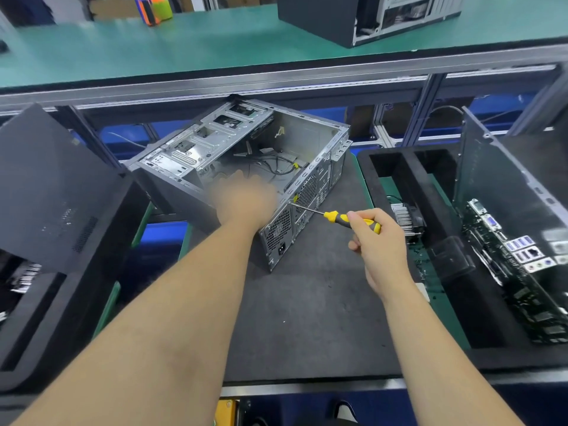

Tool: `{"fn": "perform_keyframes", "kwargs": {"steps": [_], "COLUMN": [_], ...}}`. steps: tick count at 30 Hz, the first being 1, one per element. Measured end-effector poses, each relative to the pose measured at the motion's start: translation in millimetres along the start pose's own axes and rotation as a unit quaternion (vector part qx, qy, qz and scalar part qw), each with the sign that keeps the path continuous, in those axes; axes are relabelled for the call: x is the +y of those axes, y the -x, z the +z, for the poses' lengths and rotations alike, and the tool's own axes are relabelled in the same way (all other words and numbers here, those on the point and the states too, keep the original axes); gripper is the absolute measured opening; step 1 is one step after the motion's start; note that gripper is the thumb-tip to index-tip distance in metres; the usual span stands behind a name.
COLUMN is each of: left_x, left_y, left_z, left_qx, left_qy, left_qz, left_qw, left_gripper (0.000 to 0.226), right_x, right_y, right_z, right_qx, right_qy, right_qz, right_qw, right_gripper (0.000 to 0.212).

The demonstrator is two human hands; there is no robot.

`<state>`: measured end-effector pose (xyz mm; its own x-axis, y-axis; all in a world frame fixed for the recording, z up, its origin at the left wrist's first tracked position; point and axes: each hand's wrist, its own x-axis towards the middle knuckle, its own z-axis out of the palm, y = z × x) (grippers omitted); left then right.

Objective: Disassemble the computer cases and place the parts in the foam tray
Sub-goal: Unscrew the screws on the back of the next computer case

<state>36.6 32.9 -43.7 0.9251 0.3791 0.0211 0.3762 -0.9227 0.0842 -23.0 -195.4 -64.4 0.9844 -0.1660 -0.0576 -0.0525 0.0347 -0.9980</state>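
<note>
- Two hands are at work on the open computer case (246,167), which lies on its side on the dark desk (307,318) mat, at about 12 o'clock from the person.
- Right hand (376,241) grips a yellow-and-black screwdriver (341,217), its tip set at the rear panel's upper edge, pointing toward 10 o'clock.
- Left hand (246,199) reaches into the case near the rear corner; it is blurred, so I cannot tell whether its fingers are curled or straight.
- Foam tray (396,179) sits at 3 o'clock, already holding a heatsink (405,216), a motherboard (519,272) and a side panel (504,186).
- Risk, as I judge it: the tip could slip off the screw head if the case shifts, since it rests unclamped.
- A freed screw may drop among the loose cables (276,167) inside.
</note>
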Motion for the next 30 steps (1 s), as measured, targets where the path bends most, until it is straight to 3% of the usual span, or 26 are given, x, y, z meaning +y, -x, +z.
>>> {"fn": "perform_keyframes", "kwargs": {"steps": [4, 7, 11, 14, 16, 20, 25, 28, 30], "left_x": [0.8, 0.6, 1.4, 1.5, 1.3, 1.5, 1.5, 1.3, 1.8], "left_y": [0.5, -0.1, 1.0, 1.8, 2.0, 3.0, 3.4, 4.2, 4.6], "left_z": [-0.1, 0.4, -0.1, -0.4, -0.8, -1.3, -2.2, -2.4, -2.5], "left_qx": [-0.001, 0.001, 0.003, 0.004, 0.004, 0.004, 0.005, 0.004, 0.002], "left_qy": [-0.001, -0.002, 0.001, 0.002, 0.002, 0.004, 0.004, 0.001, 0.000], "left_qz": [0.005, 0.001, 0.000, 0.001, 0.000, 0.001, 0.002, 0.002, 0.002], "left_qw": [1.000, 1.000, 1.000, 1.000, 1.000, 1.000, 1.000, 1.000, 1.000], "left_gripper": [0.054, 0.054, 0.054, 0.055, 0.054, 0.054, 0.054, 0.052, 0.052], "right_x": [-8.4, -10.3, -6.9, -3.4, 0.1, 4.0, -6.3, -9.7, -6.8], "right_y": [-0.7, -5.2, -1.6, 1.2, 2.3, 6.0, 2.4, 0.9, 1.3], "right_z": [3.5, -2.1, 0.2, -2.1, -7.3, -11.7, -4.3, -0.6, -1.3], "right_qx": [-0.001, -0.018, -0.021, -0.040, -0.052, -0.052, -0.037, -0.020, -0.026], "right_qy": [-0.146, -0.110, -0.070, -0.015, 0.054, 0.136, 0.039, -0.014, -0.040], "right_qz": [0.195, 0.265, 0.181, 0.070, -0.001, -0.081, 0.033, 0.178, 0.230], "right_qw": [0.970, 0.958, 0.981, 0.997, 0.997, 0.986, 0.998, 0.984, 0.972], "right_gripper": [0.036, 0.042, 0.025, 0.032, 0.035, 0.015, 0.015, 0.041, 0.049]}}
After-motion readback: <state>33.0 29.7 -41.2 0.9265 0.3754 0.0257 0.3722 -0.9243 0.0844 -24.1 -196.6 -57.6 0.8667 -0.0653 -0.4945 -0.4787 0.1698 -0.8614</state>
